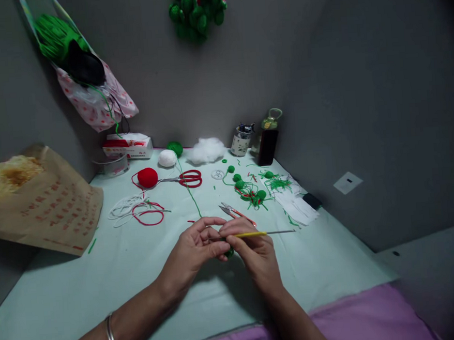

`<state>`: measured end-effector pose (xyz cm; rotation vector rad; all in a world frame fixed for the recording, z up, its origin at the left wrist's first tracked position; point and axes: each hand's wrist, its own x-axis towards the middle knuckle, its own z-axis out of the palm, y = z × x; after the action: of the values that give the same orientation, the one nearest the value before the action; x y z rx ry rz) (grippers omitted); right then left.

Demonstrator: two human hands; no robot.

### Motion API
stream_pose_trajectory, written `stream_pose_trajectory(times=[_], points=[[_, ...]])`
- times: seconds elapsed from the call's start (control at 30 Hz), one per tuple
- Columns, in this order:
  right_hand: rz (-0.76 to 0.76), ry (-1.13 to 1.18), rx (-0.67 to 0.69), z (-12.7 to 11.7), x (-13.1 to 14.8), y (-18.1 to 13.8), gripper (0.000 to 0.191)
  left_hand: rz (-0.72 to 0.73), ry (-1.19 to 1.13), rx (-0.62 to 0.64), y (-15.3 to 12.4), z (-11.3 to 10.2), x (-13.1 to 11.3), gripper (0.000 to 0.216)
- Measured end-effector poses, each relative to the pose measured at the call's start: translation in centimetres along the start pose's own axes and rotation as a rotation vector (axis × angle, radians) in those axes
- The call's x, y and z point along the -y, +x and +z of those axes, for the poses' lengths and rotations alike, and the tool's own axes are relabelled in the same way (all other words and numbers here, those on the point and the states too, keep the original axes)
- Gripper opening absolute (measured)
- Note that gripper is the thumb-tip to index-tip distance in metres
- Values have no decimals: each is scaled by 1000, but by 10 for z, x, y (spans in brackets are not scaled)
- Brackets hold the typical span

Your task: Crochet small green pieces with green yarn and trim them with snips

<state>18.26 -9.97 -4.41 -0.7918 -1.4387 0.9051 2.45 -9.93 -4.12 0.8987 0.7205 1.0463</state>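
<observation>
My left hand and my right hand meet over the pale green table. The right hand's fingers pinch a thin crochet hook with a yellow handle, its metal tip pointing right. Between both hands sits a small green crocheted piece, mostly hidden by fingers; the left hand's thumb and fingers close on it. A green yarn strand runs from the hands back toward the green yarn ball. Small snips lie just behind my hands.
Red-handled scissors, a red ball, a white ball, stuffing, finished green pieces, red and white cord, a jar and dark bottle lie further back. A brown paper bag stands left.
</observation>
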Motion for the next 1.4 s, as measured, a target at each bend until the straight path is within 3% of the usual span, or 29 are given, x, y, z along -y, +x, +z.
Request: stream_pose_trajectory(times=[0.13,0.3,0.43,0.57,0.8,0.9,1.03,1.17,1.4], points=[[150,146,-2,-3,-6,0,7,15,28,13,-3,1,-1,39],[268,270,-77,-8,-14,-1,12,68,262,-36,-2,-9,-4,30],[325,357,-121,-9,-9,0,16,109,450,86,0,-10,-2,31],[340,442,-125,-9,2,2,21,165,525,130,0,-1,5,23],[288,624,-75,-19,30,-6,14,99,644,418,-5,10,4,23],[233,667,-67,-26,42,-12,15,131,716,380,-6,10,-3,27],[220,658,-76,-36,47,-19,15,236,736,222,-5,8,-22,29],[306,640,-138,-40,44,-23,17,246,576,63,-8,11,-50,21],[400,693,-53,-29,39,-29,17,-30,-288,75,-26,42,-78,22]])
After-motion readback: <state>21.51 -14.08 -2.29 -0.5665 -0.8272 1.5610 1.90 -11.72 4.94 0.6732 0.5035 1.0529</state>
